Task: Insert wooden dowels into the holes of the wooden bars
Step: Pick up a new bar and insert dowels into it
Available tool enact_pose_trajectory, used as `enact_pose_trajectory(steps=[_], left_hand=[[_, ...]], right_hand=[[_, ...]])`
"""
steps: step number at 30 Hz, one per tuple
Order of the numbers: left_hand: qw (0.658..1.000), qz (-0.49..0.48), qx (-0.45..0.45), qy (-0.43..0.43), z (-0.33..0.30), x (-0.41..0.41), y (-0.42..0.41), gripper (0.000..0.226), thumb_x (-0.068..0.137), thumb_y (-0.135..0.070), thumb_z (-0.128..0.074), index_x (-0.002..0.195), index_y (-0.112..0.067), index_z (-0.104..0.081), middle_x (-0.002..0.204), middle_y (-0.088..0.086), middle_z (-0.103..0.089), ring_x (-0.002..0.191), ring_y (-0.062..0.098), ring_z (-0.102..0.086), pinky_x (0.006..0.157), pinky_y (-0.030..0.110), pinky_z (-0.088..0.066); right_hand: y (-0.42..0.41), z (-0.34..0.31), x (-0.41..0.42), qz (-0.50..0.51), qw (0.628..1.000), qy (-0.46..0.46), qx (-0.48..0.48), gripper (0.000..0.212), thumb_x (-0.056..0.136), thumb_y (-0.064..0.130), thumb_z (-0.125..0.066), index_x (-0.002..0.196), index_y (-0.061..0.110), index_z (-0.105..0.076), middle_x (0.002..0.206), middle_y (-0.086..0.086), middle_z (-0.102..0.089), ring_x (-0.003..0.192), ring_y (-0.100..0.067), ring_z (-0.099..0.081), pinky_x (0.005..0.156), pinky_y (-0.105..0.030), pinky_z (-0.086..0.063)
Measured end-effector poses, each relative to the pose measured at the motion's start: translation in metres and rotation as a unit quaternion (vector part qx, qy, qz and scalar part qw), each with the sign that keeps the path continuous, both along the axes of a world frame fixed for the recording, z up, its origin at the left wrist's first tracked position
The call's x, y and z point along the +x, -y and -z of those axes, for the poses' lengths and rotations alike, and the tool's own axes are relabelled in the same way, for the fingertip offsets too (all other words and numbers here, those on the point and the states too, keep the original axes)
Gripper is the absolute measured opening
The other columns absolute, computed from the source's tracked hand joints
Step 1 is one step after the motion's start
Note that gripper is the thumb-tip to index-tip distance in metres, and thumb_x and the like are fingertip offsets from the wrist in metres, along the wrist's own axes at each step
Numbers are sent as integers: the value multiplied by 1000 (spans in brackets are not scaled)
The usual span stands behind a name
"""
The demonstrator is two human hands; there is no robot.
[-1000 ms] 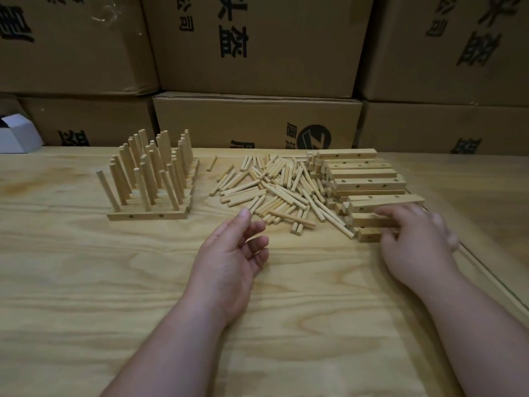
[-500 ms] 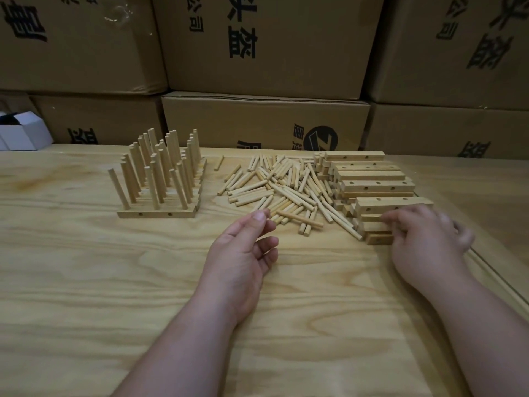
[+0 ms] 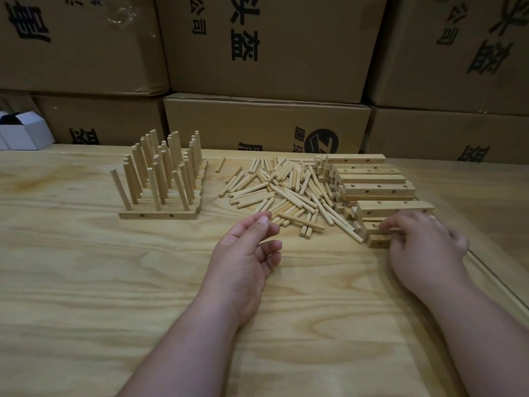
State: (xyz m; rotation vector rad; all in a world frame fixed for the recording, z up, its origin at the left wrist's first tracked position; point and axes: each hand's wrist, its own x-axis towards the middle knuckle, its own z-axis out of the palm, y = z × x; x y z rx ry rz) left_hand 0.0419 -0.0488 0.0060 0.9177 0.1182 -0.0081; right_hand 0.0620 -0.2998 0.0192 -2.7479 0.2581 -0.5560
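Your right hand (image 3: 423,247) pinches a wooden bar (image 3: 376,228) in the stack.
Your left hand (image 3: 246,259) rests beside the loose dowels (image 3: 286,193), fingers loosely curled, holding nothing.

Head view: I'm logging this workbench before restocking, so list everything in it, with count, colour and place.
finished bars with upright dowels: one cluster, pale wood, table left
loose dowels: a pile, pale wood, table centre
empty bars: a stack, pale wood, table right
cardboard boxes: several, brown, stacked behind
small box: one, white, far left
table: one, light plywood
left hand: empty, near the dowels
right hand: fingers on a low bar
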Motion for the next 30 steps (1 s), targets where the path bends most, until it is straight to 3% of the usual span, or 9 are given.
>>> enact_pose_trajectory(steps=[11, 18, 23, 30], left_hand=[[1000, -3, -7, -1, 0, 1, 1, 16, 91, -19, -68, 106, -16, -71, 80, 1, -71, 62, 12, -63, 55, 24, -52], [1000, -2, -4, -1, -1, 1, 0, 16, 93, -21, -66, 108, -16, -70, 81, 1, -70, 63, 12, -63, 56, 24, -52], [1000, -2, -3, 2, 0, 0, 0, 16, 93, -22, -66, 108, -16, -70, 80, 1, -70, 63, 12, -63, 57, 24, -52], [1000, 1, -6, 0, 0, 1, 0, 16, 93, -22, -66, 107, -16, -70, 80, 1, -70, 63, 13, -63, 57, 25, -52]], right_hand=[[5, 4, 4, 24, 1000, 9, 8, 29, 95, 13, -57, 100, 40, -66, 120, 14, -64, 125, -16, -49, 113, -49, -17], [-1, -4, -4, 12, 999, -35, -1, 17, 84, 25, -60, 88, 41, -62, 120, 15, -52, 123, -17, -41, 111, -48, -19], [-4, -7, -9, 12, 998, -58, -14, 19, 85, 30, -63, 95, 46, -66, 125, 14, -49, 125, -17, -35, 109, -46, -20], [-5, -5, -10, -2, 997, -65, -31, 17, 83, 31, -67, 90, 45, -59, 114, 16, -40, 121, -15, -32, 109, -44, -18]])
